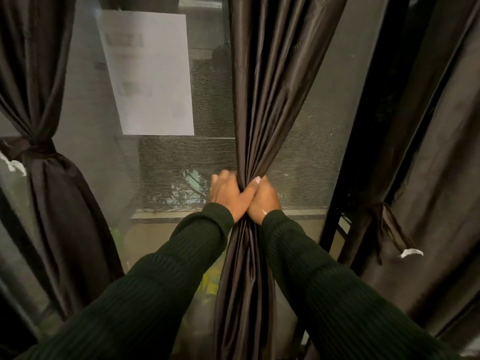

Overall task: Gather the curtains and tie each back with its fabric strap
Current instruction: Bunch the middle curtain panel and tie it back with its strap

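Head view: both hands (242,194) grip middle curtain (270,87).

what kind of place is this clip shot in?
Likely a room at a tall window, perhaps a home. Dark curtains hang here; the middle curtain is bunched in both hands, a mesh screen covers the glass, and paper is stuck on it.

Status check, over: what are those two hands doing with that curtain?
Left hand and right hand: both grip the middle curtain, bunched tight. No strap on it yet. Left curtain already tied. Nothing in the way.
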